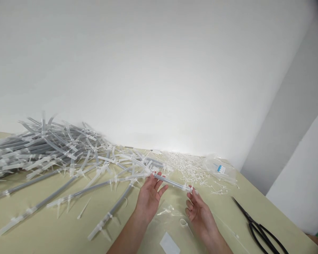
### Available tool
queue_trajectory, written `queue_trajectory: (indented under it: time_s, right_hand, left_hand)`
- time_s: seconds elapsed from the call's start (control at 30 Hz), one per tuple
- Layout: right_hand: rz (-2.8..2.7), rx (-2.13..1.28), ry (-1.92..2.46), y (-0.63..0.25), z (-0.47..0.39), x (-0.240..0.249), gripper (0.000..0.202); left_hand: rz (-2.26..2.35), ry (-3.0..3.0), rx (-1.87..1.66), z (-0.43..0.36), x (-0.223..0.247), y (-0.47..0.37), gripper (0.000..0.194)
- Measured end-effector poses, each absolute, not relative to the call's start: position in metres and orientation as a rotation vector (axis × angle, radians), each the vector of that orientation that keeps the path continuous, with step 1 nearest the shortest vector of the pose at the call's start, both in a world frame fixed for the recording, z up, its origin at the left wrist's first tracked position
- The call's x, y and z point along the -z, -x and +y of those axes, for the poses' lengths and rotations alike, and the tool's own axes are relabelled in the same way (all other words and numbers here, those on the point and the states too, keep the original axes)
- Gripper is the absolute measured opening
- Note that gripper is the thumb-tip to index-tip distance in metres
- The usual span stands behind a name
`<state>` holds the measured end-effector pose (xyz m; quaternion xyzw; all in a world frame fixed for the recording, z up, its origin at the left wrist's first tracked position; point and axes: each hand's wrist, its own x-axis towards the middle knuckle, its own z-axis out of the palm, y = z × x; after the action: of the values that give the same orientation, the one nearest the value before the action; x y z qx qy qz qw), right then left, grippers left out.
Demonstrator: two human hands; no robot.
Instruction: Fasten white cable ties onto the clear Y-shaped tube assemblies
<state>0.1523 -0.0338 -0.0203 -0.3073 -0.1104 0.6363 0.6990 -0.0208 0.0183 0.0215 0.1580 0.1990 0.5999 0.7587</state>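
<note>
A short grey tube [169, 181] with white fittings at its end is held level between my hands above the table. My left hand [149, 199], palm up, supports its left end on the fingers, with the thumb held apart. At the other end, the thumb and fingertips of my right hand [201, 211] pinch the tube near a white fitting [187, 188]. Below them are a clear plastic bag [172, 213], a white label [169, 243] and a looped cable tie [183, 222].
To the left, grey tubes with white ends form a large pile [60, 141], several lying loose in front. Many white cable ties [188, 165] are scattered near the wall, beside a clear bag with a blue label [221, 169]. Black scissors [257, 225] lie at the right edge.
</note>
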Motion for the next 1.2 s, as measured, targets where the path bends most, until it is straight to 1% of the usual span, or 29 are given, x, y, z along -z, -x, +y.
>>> queue_trajectory:
  time_s: [0.23,0.4,0.5,0.67,0.73,0.83,0.93,1.0,1.07,1.2]
  right_hand:
    - [-0.463,-1.348,0.749,-0.147,-0.037,0.017,0.029]
    - [-0.492,-1.341,0.761,-0.146,-0.038,0.016,0.028]
    - [-0.526,-1.328,0.772,-0.148,-0.036,0.017,0.026]
    - [-0.738,-1.174,0.896,-0.15,-0.036,0.019,0.028]
    - [-0.791,-1.146,0.915,-0.148,-0.039,0.017,0.028]
    - [-0.882,-1.085,0.952,-0.145,-0.043,0.012,0.03]
    - [-0.94,-0.944,1.013,-0.147,-0.043,0.007,0.038]
    - [-0.919,-0.795,1.095,-0.156,-0.041,0.004,0.038]
    - [-0.866,-0.621,1.214,-0.173,-0.041,0.003,0.035]
    - [-0.891,-0.326,1.509,-0.228,-0.056,0.005,0.038]
  left_hand:
    - [0.474,-0.354,-1.342,0.022,-0.019,0.023,0.005]
    - [0.501,-0.377,-1.35,0.026,-0.016,0.025,0.006]
    - [0.513,-0.438,-1.348,0.026,-0.016,0.024,0.012]
    - [0.514,-0.633,-1.256,0.017,-0.02,0.017,0.028]
    - [0.518,-0.687,-1.214,0.014,-0.02,0.014,0.03]
    - [0.513,-0.729,-1.195,0.013,-0.019,0.012,0.028]
    - [0.493,-0.761,-1.196,0.017,-0.018,0.016,0.027]
    - [0.472,-0.782,-1.173,0.019,-0.019,0.02,0.03]
    - [0.44,-0.803,-1.123,0.018,-0.021,0.024,0.037]
    - [0.376,-0.834,-0.974,0.013,-0.024,0.028,0.05]
